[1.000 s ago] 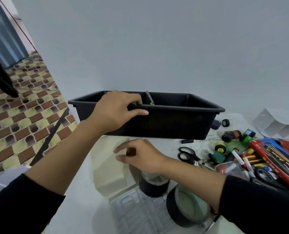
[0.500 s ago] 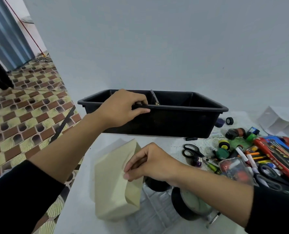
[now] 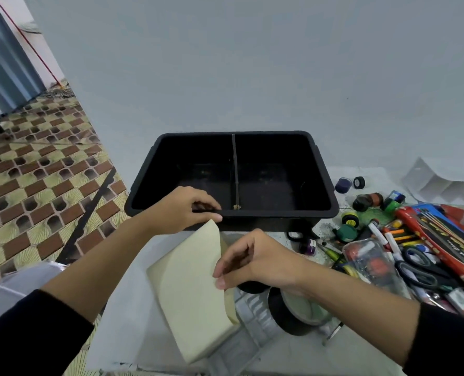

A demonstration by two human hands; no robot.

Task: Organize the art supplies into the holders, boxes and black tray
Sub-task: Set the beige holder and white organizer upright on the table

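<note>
The left grip (image 3: 182,210) covers a stretch of the black tray (image 3: 279,213) along its near rim, and the cream box (image 3: 187,294) hides part of the wall below. Behind the right grip (image 3: 255,261) only a sliver of one black tape roll (image 3: 252,287) shows. The white holder (image 3: 442,183) and the red pack (image 3: 442,240) run off the right edge. Labels on the jars (image 3: 346,232) are too small to read.

No text can be read for certain. Yellow lettering is seen on the red-and-black flat pack (image 3: 447,240) at the table's right edge, but it is too blurred to be made out. A yellow label is carried by the small black jar (image 3: 349,219) just right of the near right corner of the black tray (image 3: 279,213); its print is too small. A pale label on the purple pot (image 3: 311,245), near the tray's front wall, is also illegible.
</note>
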